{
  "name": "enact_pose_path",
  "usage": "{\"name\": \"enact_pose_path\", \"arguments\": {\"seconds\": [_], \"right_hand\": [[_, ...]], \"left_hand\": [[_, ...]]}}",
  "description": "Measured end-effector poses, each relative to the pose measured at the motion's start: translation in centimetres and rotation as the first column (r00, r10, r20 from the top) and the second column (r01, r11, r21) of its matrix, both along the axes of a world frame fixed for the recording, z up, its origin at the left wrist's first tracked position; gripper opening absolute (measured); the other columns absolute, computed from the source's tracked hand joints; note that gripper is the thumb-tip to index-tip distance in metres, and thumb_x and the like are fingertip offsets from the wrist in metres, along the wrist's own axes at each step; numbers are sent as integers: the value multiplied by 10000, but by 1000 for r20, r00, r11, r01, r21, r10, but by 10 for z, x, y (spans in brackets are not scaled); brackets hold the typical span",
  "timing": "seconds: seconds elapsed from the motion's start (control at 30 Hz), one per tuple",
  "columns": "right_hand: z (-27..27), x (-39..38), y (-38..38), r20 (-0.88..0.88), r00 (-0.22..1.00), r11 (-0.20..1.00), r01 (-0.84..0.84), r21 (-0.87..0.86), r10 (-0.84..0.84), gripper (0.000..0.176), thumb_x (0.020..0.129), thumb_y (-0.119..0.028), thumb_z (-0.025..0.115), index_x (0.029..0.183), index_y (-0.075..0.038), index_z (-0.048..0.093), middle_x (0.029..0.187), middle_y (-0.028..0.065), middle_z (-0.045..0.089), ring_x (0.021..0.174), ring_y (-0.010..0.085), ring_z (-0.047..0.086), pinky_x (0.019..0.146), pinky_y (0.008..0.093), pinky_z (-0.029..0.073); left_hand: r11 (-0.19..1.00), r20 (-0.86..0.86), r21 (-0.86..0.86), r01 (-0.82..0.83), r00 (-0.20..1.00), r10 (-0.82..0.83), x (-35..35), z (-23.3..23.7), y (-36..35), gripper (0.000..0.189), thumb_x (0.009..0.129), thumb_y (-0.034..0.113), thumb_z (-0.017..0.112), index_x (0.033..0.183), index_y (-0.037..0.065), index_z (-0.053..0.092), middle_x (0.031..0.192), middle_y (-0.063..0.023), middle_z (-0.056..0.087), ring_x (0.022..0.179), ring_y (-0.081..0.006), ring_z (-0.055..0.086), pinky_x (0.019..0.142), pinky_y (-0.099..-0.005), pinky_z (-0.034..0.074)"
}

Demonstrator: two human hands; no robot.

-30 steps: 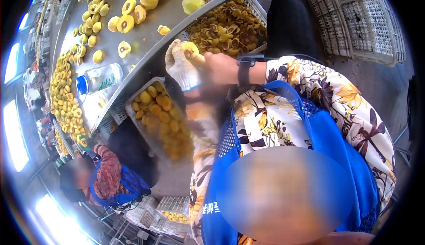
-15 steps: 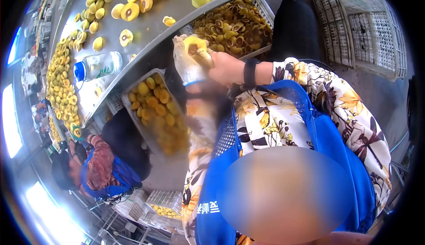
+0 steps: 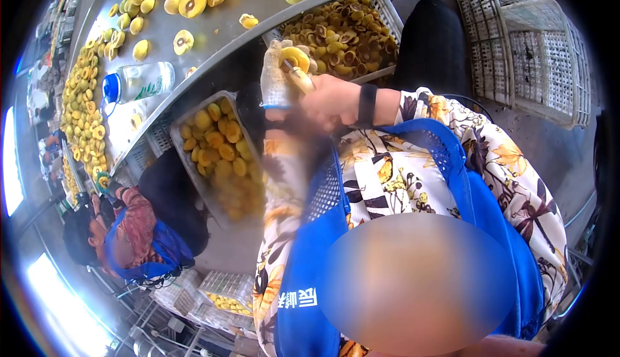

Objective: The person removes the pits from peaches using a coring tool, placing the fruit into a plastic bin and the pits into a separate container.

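Observation:
My left hand [image 3: 272,76], in a white glove, is closed around a yellow peach half [image 3: 296,57] above the left end of a crate of scraps. My right hand [image 3: 328,101], bare and with a black band at the wrist, grips a small pitting tool [image 3: 301,81] with a pale handle. The tool's thin metal end meets the peach half's cut side. Part of the left forearm is blurred. Below the hands, the crate [image 3: 386,12] contains many brownish-yellow cut fruit pieces.
A metal table [image 3: 219,31] carries peach halves, whole fruit and a blue-capped bottle [image 3: 147,81]. Under its edge stands a crate [image 3: 185,124] of yellow halves. Stacked white crates [image 3: 539,53] are at right. Another person [image 3: 139,228] works at left.
The peach half has turned in my left hand: its brown centre showed earlier, now a smooth yellow rim and the tool's metal end show. The whole view has shifted slightly.

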State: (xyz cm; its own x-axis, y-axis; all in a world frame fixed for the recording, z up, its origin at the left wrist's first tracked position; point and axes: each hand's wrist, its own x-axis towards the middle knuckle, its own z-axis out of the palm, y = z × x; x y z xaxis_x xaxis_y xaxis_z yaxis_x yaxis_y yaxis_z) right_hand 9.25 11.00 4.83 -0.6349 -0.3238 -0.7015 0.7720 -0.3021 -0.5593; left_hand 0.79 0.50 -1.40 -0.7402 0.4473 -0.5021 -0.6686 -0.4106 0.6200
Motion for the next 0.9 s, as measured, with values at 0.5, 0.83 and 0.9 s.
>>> {"name": "enact_pose_path", "arguments": {"seconds": [0.5, 0.83, 0.9], "right_hand": [[-23, 3, -9, 33, 998, 949, 67, -309, -60, 34, 850, -79, 502, 876, -73, 479, 662, -21, 465, 480, 62, 398, 446, 237, 374], [-54, -19, -7, -507, 829, 559, 311, 769, 237, 207, 793, -217, 628, 893, -44, 573, 630, 82, 591, 500, 170, 564, 508, 296, 462], [-46, -22, -14, -560, 797, 570, 359, 739, 225, 259, 777, -248, 664, 927, -48, 593, 663, 88, 604, 570, 176, 586, 582, 302, 474]], "left_hand": [[998, -1, -10, 66, 998, -66, -1, -16, -16, 415, 871, 481, 509, 900, 76, 591, 720, -115, 606, 547, -232, 556, 496, -337, 487], [935, 23, 10, -356, 934, 355, 0, -2, -55, 529, 914, 548, 340, 940, 62, 548, 823, -130, 607, 640, -256, 591, 461, -284, 440], [920, -5, 31, -390, 921, 390, 7, 11, -55, 530, 912, 549, 344, 959, 71, 569, 885, -131, 623, 673, -250, 603, 471, -286, 449]]}}
